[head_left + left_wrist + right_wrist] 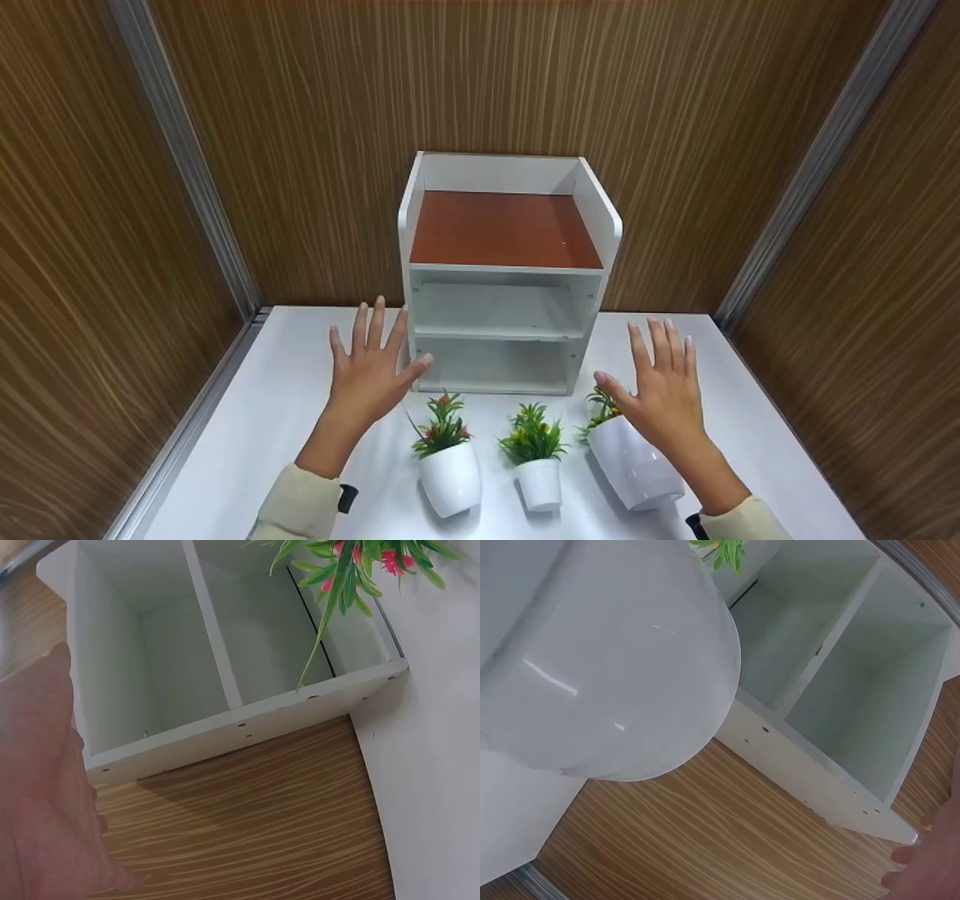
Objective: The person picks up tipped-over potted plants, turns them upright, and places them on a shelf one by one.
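While both hands, left hand (pixel 367 375) and right hand (pixel 664 394), hover spread and empty by the white shelf unit (pixel 504 300), grip the large potted plant (pixel 634 461) low, upright.

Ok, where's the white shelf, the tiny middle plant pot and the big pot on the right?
White shelf (pixel 504 229): head view, on its brown top board.
Small middle plant pot (pixel 540 484): head view, on its white front.
Big right plant pot (pixel 634 465): head view, on its glossy white side.
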